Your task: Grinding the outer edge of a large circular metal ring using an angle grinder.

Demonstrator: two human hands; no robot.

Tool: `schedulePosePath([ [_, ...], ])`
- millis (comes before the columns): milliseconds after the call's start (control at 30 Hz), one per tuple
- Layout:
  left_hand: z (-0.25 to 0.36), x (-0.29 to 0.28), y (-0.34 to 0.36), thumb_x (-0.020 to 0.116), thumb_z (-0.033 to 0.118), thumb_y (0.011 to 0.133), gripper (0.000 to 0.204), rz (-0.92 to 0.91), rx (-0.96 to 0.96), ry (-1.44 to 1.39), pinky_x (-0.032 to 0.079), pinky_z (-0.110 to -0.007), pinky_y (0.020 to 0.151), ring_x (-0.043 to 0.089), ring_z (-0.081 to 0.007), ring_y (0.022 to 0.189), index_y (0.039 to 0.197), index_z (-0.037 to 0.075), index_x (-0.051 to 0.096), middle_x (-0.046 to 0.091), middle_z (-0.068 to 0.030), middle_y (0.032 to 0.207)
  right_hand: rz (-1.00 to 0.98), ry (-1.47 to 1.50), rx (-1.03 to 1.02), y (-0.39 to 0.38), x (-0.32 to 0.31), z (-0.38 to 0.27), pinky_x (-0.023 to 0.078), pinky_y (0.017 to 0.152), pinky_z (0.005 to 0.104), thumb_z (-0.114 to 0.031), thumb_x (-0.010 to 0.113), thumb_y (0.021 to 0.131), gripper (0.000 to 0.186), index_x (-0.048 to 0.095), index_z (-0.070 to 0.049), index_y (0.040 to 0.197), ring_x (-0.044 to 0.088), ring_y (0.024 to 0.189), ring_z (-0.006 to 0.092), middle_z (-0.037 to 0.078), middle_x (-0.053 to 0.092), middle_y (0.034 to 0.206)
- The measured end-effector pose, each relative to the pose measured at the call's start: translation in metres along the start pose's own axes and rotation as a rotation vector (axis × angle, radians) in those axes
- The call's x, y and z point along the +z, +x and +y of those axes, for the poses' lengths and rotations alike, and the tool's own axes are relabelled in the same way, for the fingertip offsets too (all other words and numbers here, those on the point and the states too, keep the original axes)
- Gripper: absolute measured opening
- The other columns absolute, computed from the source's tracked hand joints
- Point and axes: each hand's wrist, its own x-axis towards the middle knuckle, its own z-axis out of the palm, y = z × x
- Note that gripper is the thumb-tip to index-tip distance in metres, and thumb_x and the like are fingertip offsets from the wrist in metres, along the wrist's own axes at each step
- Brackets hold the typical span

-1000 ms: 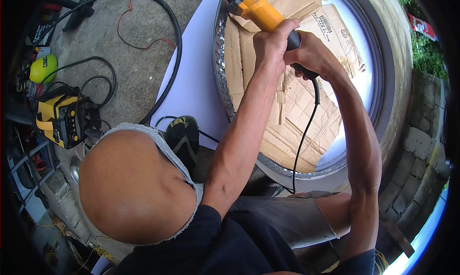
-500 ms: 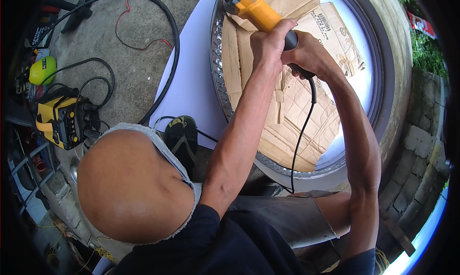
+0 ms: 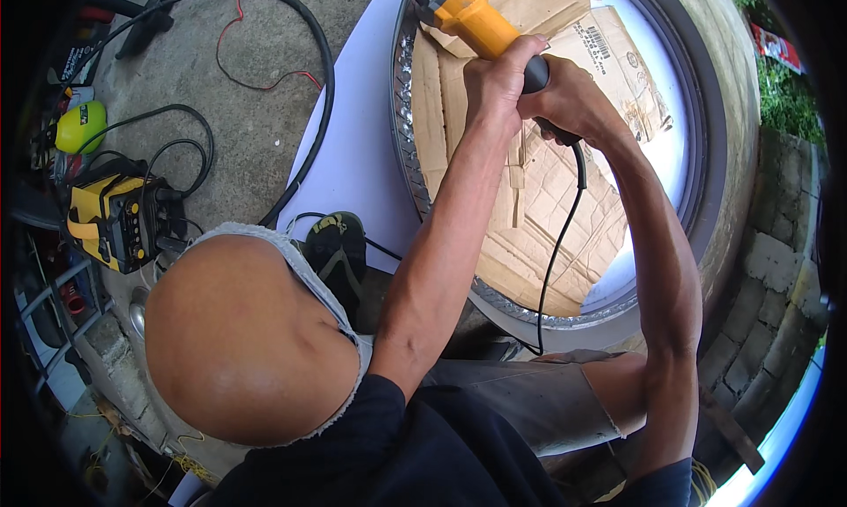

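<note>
My left hand (image 3: 496,85) wraps round the rear of an orange and black angle grinder (image 3: 479,23) near the top of the view. Beside it, my right hand (image 3: 573,101) grips the black handle end, from which a black cord (image 3: 565,229) hangs down. The grinder's head lies over the upper left edge of a large round metal ring (image 3: 701,110). Its front end is cut off by the top of the frame, so I cannot see the disc. Flattened brown cardboard (image 3: 556,233) lies inside the ring.
A white sheet (image 3: 353,136) extends under the ring. On the concrete at left stand a yellow and black machine (image 3: 110,216) with thick black cables and a lime-green round object (image 3: 81,126). My bent knee (image 3: 251,339) is at lower left. A block wall (image 3: 763,304) rises at right.
</note>
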Motion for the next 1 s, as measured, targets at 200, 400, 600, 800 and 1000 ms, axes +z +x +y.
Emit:
schedulePosePath([
  [200, -0.001, 0.003, -0.003, 0.085, 0.023, 0.072, 0.041, 0.021, -0.001, -0.01, 0.054, -0.037, 0.06, 0.065, -0.0197, 0.07, 0.094, -0.007, 0.068, 0.067, -0.0124, 0.085, -0.022, 0.028, 0.029, 0.003, -0.004, 0.005, 0.049, 0.045, 0.0302, -0.016, 0.074, 0.066, 0.034, 0.066, 0.005, 0.091, 0.061, 0.048, 0.016, 0.008, 0.064, 0.065],
  [400, 0.003, 0.005, -0.007, 0.085, 0.023, 0.073, 0.041, 0.026, -0.005, -0.011, 0.055, -0.037, 0.06, 0.066, -0.0202, 0.071, 0.095, -0.008, 0.069, 0.068, -0.013, 0.086, -0.032, 0.062, 0.016, 0.002, -0.004, 0.004, 0.049, 0.045, 0.0294, -0.016, 0.074, 0.067, 0.033, 0.066, 0.006, 0.09, 0.06, 0.049, 0.016, 0.008, 0.064, 0.066],
  [600, 0.006, 0.004, -0.006, 0.086, 0.023, 0.074, 0.044, 0.041, -0.034, 0.023, 0.056, -0.035, 0.065, 0.068, -0.0207, 0.074, 0.098, -0.009, 0.07, 0.069, -0.0134, 0.089, -0.069, 0.072, 0.04, 0.004, -0.005, 0.003, 0.049, 0.046, 0.0298, -0.016, 0.074, 0.067, 0.035, 0.066, 0.007, 0.092, 0.062, 0.05, 0.0167, 0.011, 0.066, 0.069],
  [800, 0.006, 0.004, -0.003, 0.087, 0.023, 0.073, 0.043, 0.03, -0.029, 0.033, 0.055, -0.036, 0.065, 0.067, -0.02, 0.074, 0.097, -0.008, 0.07, 0.069, -0.0122, 0.09, -0.053, 0.073, 0.034, 0.007, -0.005, 0.004, 0.052, 0.048, 0.0308, -0.017, 0.075, 0.066, 0.039, 0.067, 0.007, 0.096, 0.065, 0.053, 0.018, 0.012, 0.068, 0.072],
  [1000, 0.004, 0.004, -0.005, 0.087, 0.023, 0.074, 0.042, 0.037, -0.043, 0.021, 0.055, -0.035, 0.063, 0.067, -0.02, 0.072, 0.097, -0.007, 0.07, 0.069, -0.0121, 0.089, -0.05, 0.083, 0.041, 0.003, -0.006, 0.005, 0.053, 0.048, 0.0309, -0.017, 0.075, 0.066, 0.04, 0.066, 0.007, 0.097, 0.065, 0.053, 0.0183, 0.014, 0.069, 0.073],
])
